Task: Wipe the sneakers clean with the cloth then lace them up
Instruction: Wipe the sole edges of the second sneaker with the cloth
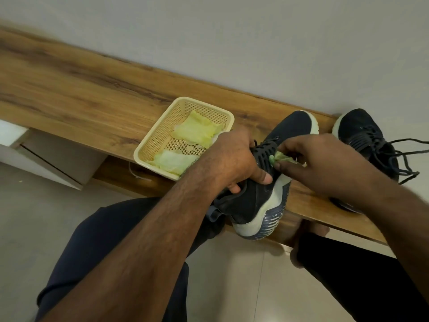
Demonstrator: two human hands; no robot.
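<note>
Two dark sneakers occupy the wooden surface point(97, 94); the wiping step is judged to be in hand, lacing not yet begun. Left hand point(234, 159) grips the near sneaker point(257, 201) round its collar, thumb pressed on the side panel, tilting it so the heel overhangs the surface edge and the pale sole faces right. Right hand point(308, 159) pinches a bunched green cloth point(279, 157) against the lace area of that shoe. The upper is dark knit with ribbed side straps; the sole is off-white with dark striping at the heel. Second sneaker point(369, 145) lies to the right, well apart from the cloth, its laces loose and trailing. A cream mesh basket point(162, 131) just left holds further pale green cloths. Next move probably calls for rubbing along the midsole while the left hand turns the shoe.
</note>
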